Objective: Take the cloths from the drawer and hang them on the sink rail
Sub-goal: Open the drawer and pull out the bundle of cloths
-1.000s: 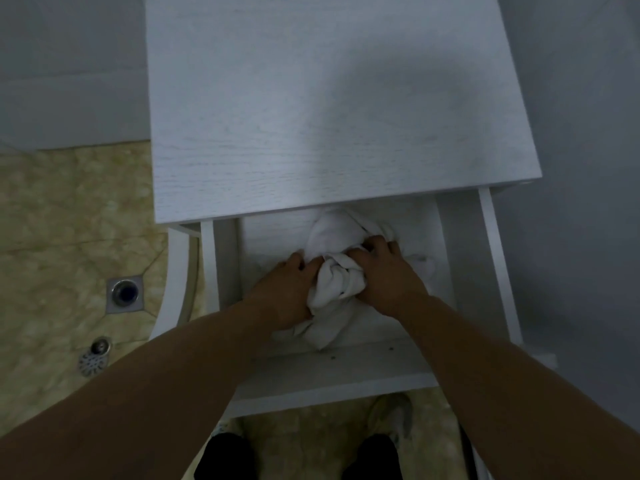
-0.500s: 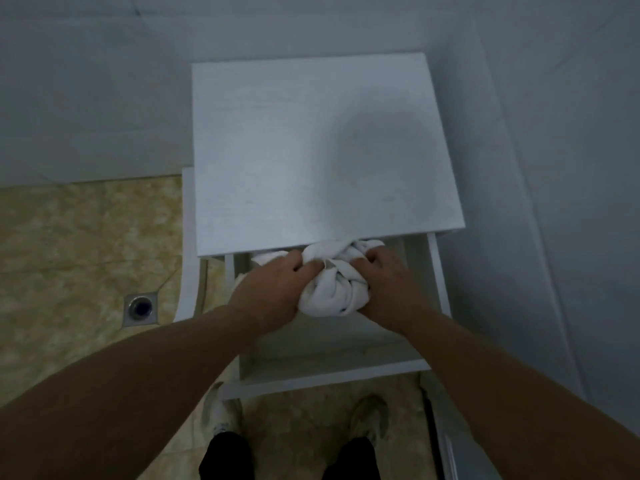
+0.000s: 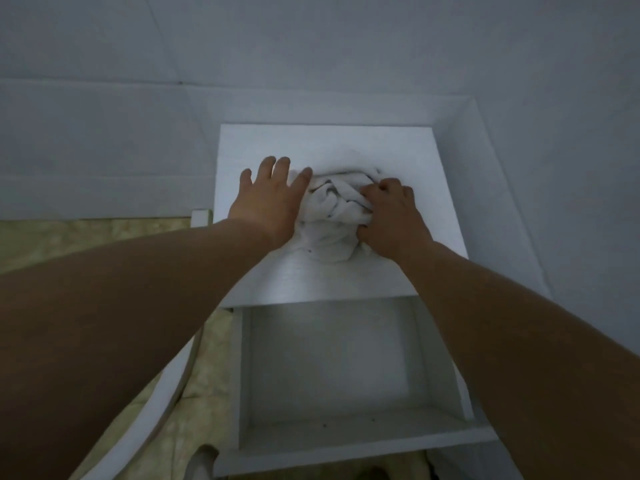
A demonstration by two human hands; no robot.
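Note:
A crumpled bundle of white cloths (image 3: 330, 216) lies on the white cabinet top (image 3: 412, 157). My left hand (image 3: 268, 199) is beside the bundle's left edge, fingers straight and spread, the thumb against the cloth. My right hand (image 3: 389, 216) grips the bundle's right side with curled fingers. Below them the white drawer (image 3: 332, 368) stands pulled out, its floor bare. No sink rail is in view.
Grey-white walls close in behind and to the right of the cabinet. Yellowish marbled floor tiles (image 3: 52, 240) show at the left. A curved white edge (image 3: 166, 400) runs beside the drawer's left side. My shoes peek out under the drawer front.
Both hands lifted the cloth bundle out of the drawer and set it on the cabinet top. My left hand has let go and spread its fingers. The drawer now holds nothing.

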